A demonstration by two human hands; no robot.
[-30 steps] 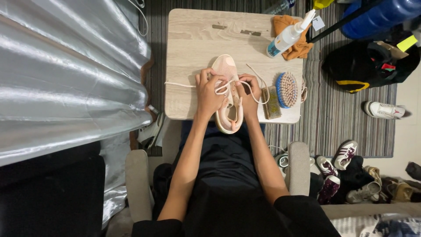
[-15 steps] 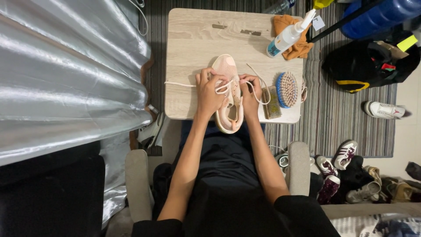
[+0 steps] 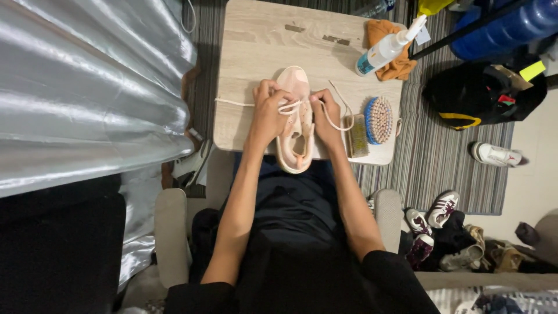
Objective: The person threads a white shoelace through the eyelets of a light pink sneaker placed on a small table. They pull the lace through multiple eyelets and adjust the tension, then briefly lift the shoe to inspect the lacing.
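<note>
My left hand (image 3: 268,113) and right hand (image 3: 326,113) pinch the lace (image 3: 334,116) over the pink shoe (image 3: 294,119); pulling hard could slide the shoe off the table (image 3: 261,46).

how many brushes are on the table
2. An oval brush with blue edge bristles lies bristles-up near the table's right edge; a narrow rectangular brush lies beside it, next to the right hand. None seem hidden.

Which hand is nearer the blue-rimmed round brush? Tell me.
The right hand. It grips the lace on the pink shoe, just left of the small wooden brush that lies beside the round brush. The left hand works at the shoe's far side.
</note>
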